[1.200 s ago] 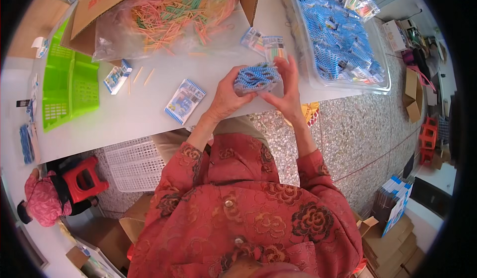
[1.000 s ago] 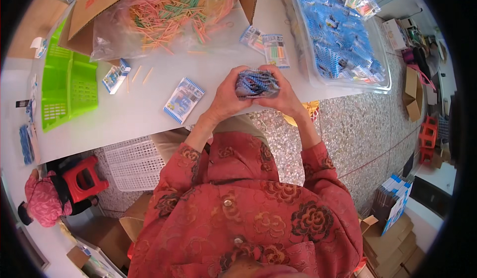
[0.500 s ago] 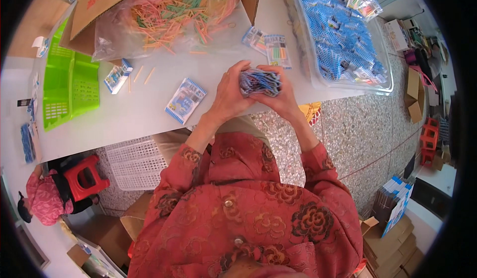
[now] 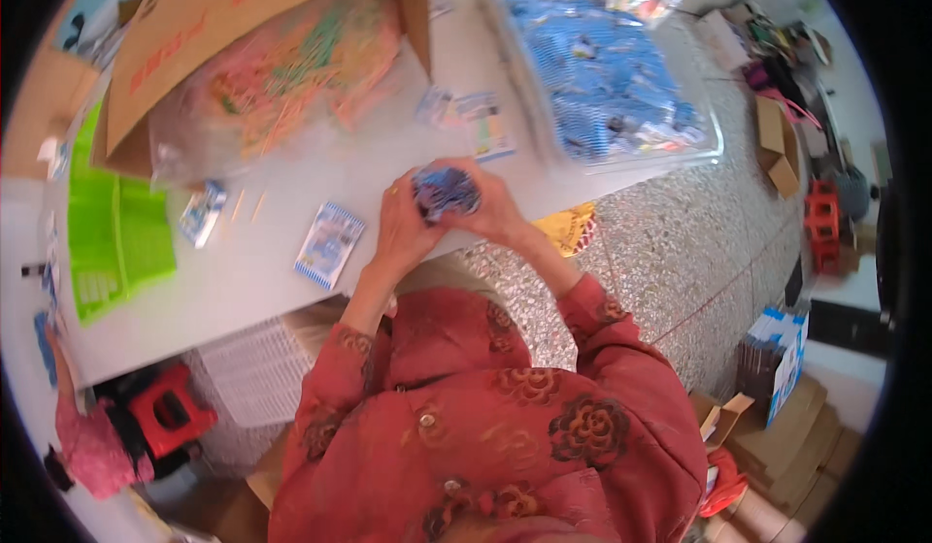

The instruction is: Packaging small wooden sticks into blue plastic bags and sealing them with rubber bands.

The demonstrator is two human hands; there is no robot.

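Green basket: at the left end of the white table, its side lattice blurred.
Small packet: blue and white, on the table just right of the basket.
Loose sticks: two, thin, side by side near that packet.
Carton: open toward the person, with a clear bag of pink, orange and green sticks.
Flat packet: blue-edged, near the table's front edge.
Left hand: curled around the bundle's left side.
Bundle: small blue packets pressed together, between the two hands, above the table's front part; blurred.
Right hand: curled against the bundle's right side.
Two packets: beyond the right hand, near the tub.
Clear tub: on the table, heaped with blue packets.
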